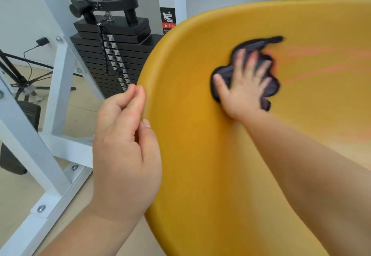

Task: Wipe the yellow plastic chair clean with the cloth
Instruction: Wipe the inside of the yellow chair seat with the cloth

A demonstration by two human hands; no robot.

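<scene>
While the right hand [244, 87] lies flat on the dark cloth [271, 88], its fingers [241, 59] are straight and spread, pressing the cloth against the inner surface of the yellow plastic chair [200, 155]. The cloth is bunched, with lobes showing around the hand on every side, and it sits well in from the chair's left rim, toward the middle of the shell. Both the hand and the cloth are blurred. Faint reddish streaks [313, 71] run across the shell to the right of the cloth. The left hand [124, 145] is at the chair's left rim with its back to the camera. Its fingers are curled, their tips at the edge of the rim, and the thumb [145, 127] lies against the rim lower down. Whether this hand actually grips the rim or only rests beside it cannot be told. Just beyond the chair's left rim stands a black weight stack [96, 59] with a coiled pin cord [104, 55], set inside a white bolted frame [58, 87]. A red and black warning label [168, 20] is fixed to the frame's upright near the chair's upper left edge. A pale floor [20, 191] shows beneath the frame.
</scene>
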